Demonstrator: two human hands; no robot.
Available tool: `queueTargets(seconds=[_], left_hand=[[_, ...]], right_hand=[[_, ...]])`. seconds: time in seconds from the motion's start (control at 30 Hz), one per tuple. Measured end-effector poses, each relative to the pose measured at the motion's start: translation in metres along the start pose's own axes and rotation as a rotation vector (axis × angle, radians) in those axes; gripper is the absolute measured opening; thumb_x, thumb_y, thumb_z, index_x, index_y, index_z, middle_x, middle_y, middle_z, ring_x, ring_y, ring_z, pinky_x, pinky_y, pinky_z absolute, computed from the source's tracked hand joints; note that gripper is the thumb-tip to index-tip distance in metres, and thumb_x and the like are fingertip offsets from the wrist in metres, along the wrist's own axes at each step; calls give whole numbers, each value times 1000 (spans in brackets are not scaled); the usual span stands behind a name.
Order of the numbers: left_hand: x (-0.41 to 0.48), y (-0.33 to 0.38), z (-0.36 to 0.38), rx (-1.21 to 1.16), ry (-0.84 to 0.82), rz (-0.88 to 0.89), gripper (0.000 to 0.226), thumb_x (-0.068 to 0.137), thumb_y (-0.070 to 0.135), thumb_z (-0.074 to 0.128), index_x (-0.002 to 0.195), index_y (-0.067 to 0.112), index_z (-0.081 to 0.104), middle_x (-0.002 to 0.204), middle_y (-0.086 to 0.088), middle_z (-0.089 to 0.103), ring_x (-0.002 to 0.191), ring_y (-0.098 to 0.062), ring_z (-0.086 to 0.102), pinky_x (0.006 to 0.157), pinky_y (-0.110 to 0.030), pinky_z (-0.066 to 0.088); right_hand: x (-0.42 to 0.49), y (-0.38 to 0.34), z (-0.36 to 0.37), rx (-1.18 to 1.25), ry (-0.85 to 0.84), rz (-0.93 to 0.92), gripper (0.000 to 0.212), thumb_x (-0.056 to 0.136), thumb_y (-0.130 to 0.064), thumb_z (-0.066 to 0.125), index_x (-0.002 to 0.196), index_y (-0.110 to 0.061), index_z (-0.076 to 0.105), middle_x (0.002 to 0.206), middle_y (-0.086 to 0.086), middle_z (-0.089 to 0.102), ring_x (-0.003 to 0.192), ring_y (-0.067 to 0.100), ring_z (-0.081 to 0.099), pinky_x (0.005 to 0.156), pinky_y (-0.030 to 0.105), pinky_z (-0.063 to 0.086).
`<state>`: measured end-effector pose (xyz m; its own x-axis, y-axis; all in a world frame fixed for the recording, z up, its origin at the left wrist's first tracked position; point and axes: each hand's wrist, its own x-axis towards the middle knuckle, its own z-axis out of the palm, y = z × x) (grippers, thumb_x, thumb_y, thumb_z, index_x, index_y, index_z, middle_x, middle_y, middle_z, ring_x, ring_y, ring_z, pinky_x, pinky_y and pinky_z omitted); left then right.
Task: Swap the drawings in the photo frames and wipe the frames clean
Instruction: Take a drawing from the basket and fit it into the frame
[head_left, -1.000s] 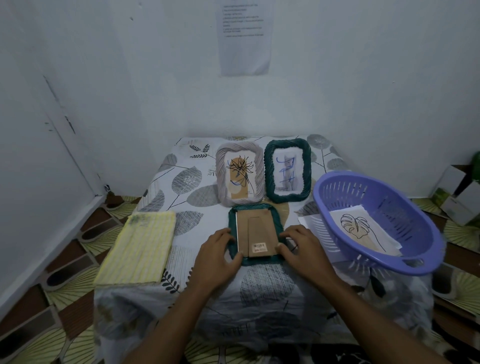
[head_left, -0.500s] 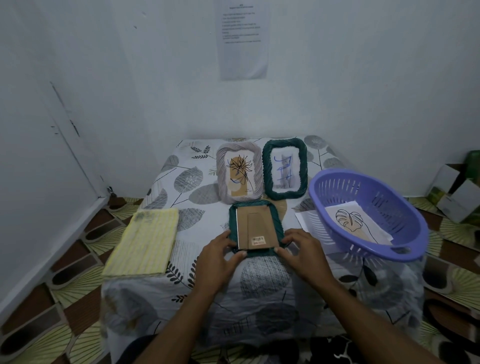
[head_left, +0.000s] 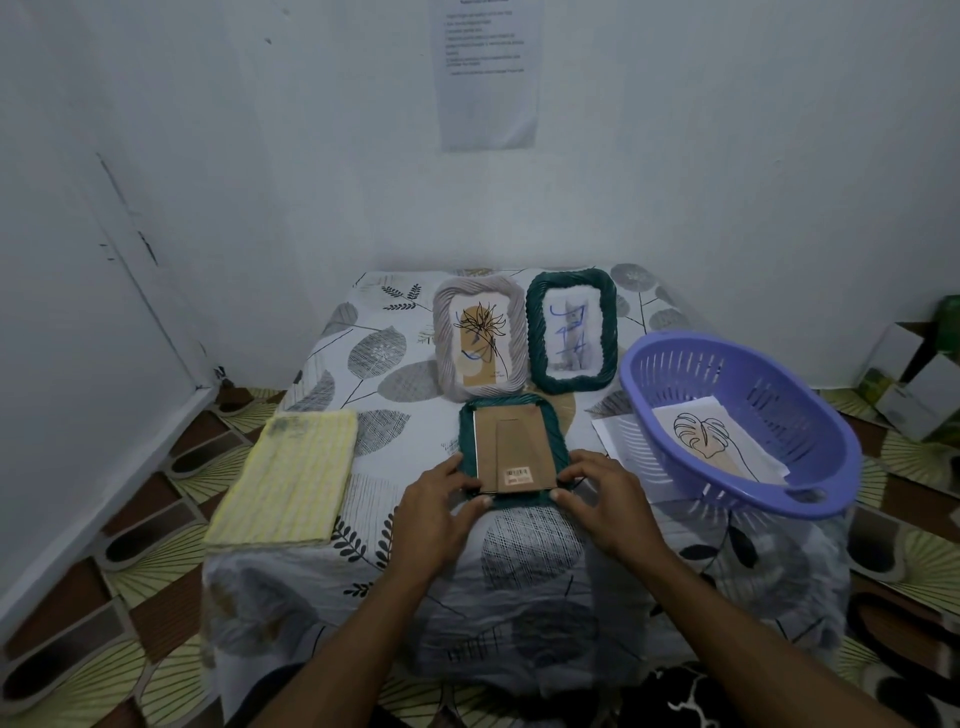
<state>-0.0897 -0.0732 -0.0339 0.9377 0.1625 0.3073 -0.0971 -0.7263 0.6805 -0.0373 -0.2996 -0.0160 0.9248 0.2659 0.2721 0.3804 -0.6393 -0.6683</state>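
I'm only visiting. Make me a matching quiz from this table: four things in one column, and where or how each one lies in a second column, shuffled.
Things:
1. cloth
2. basket
3. grey frame
4. near frame

Place or state:
a. holds a leaf drawing
b. back side up
c. on the left edge of the table
d. face up, at the back

Pairs: 1-c, 2-a, 3-d, 4-b.

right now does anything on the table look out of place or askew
The near green frame lies face down, its brown backing sits off-centre, baring a pale strip along its left edge. The left hand and right hand grip its near corners.
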Motion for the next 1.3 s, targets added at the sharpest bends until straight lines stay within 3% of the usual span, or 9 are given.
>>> queueTargets(seconds=[0.17,0.3,0.47,0.93,1.1,1.3], left_hand=[[2,-6,4,20,3,29,30,75,49,64,94,27,74,133,-2,59,113,-20,60,90,-41,51],[3,-8,4,11,-3,37,37,76,57,58,95,29,73,133,1,58,113,-18,59,90,-41,51],[3,-6,3,11,-6,42,30,77,49,62,95,28,74,133,0,58,113,-19,59,90,-41,51],[2,-3,1,-9,2,31,33,75,47,63,96,24,75,134,-2,57,115,-19,57,93,-39,49],[19,-4,-1,63,-55,18,33,88,36,54,112,17,66,119,-2,55,108,-20,56,90,-37,48],[50,-1,6,277,-88,-81,34,96,34,47,125,20,59,125,-4,48,115,-23,43,93,-39,35]], right_hand=[[0,3,1,9,-32,-3,17,78,-28,77,92,-19,73,120,3,63,114,19,55,97,35,41],[0,2,0,-17,-30,-14,17,79,-28,77,94,-18,75,118,5,64,111,20,56,89,26,38],[-2,1,0,-51,-46,-14,20,82,-29,74,100,-22,76,129,5,60,119,20,53,95,25,35],[0,-1,-2,-50,-74,-4,20,82,-29,73,101,-22,76,129,5,60,121,19,52,97,27,36],[12,0,0,-66,-16,-17,20,88,-28,65,105,-20,71,109,0,64,105,18,56,91,34,45],[37,-4,6,-251,-91,88,40,94,-44,49,129,-26,58,119,0,52,115,20,43,92,38,35]])
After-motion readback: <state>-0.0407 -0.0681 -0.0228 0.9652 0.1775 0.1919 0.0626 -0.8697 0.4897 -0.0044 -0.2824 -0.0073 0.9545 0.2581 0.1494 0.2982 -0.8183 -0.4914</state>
